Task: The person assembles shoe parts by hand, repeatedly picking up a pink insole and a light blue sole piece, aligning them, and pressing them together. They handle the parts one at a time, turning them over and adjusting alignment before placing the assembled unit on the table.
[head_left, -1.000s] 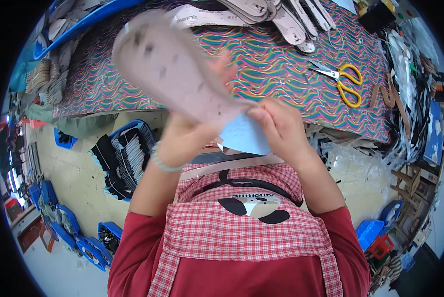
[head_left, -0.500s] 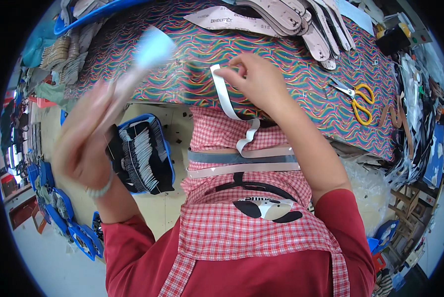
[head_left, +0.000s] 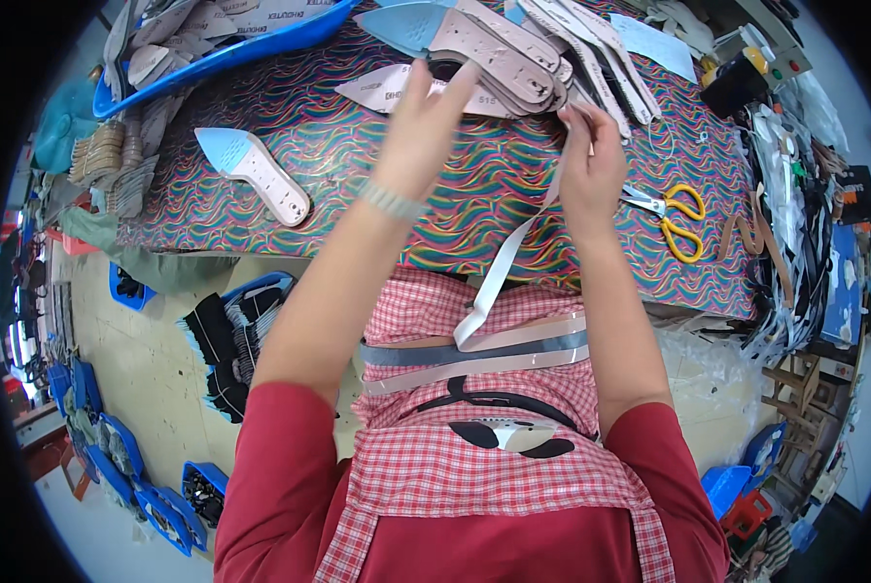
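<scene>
My left hand reaches to the near edge of a stack of pale pink shoe insole boards, fingers apart and slightly blurred. Whether its fingertips touch the top board, which has a light blue pointed end, I cannot tell. My right hand pinches one end of a narrow white tape beside the stack; the tape hangs down over the table edge to my lap. One insole board with a blue pointed end lies alone on the patterned tabletop, left of my left hand.
Yellow-handled scissors lie open right of my right hand. A blue tray of pale pieces stands at the back left. Dark pieces fill a basket below the table's front edge. Strips and cords hang at the far right.
The insole board in my left hand was set down on the table at left, and that hand moved to the stack. My right hand moved right with the tape.
</scene>
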Motion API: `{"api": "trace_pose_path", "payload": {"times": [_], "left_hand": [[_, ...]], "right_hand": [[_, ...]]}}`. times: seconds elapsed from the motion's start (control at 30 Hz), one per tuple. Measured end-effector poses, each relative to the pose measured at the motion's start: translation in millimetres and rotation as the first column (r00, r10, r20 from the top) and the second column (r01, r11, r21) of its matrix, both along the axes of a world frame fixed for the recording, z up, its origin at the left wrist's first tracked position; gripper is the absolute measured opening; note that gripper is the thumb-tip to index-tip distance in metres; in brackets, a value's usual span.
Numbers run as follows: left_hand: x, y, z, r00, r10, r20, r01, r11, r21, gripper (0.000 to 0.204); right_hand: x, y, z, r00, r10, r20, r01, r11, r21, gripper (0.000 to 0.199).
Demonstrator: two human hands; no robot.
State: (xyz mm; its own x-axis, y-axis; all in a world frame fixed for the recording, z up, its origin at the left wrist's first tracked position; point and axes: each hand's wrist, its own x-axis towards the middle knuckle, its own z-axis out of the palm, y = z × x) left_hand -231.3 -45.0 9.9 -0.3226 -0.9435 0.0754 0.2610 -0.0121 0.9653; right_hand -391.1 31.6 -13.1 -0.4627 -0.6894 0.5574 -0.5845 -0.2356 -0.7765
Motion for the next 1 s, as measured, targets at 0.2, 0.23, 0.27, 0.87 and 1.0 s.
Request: {"api": "trace_pose_path", "payload": {"times": [0.2, 0.23, 0.27, 0.87, 1.0], "left_hand": [[-109, -79, -51, 0.56, 0.625, 0.543, -0.42, 0.78, -0.464, 0.081], [-108, -86, -56, 0.634, 0.577, 0.514, -0.379, 0.812, -0.445, 0.077], [-86, -94, -57, 0.864, 0.338, 0.373, -0.24, 0.928, -0.285, 0.071], [23, -28, -13, 0.551, 0.246, 0.797, 0.199, 0.889, -0.411, 0.076], [23, -74, -31, 0.791, 0.319, 0.522, -0.176, 0.936, -0.305, 0.091]], "right_hand": [[-17, -13, -5, 0.926, 0.016, -0.378, -0.016, 1.0, 0.005, 0.016], [-22, -12, -8, 0.911, 0.042, -0.411, -0.037, 0.999, 0.02, 0.016], [-22, -10, -9, 0.905, 0.113, -0.411, -0.099, 0.993, 0.056, 0.018], [-15, -13, 14, 0.787, 0.359, 0.501, -0.481, 0.866, 0.135, 0.032], [3, -76, 42, 0.847, 0.46, 0.268, -0.486, 0.874, 0.034, 0.03]]}}
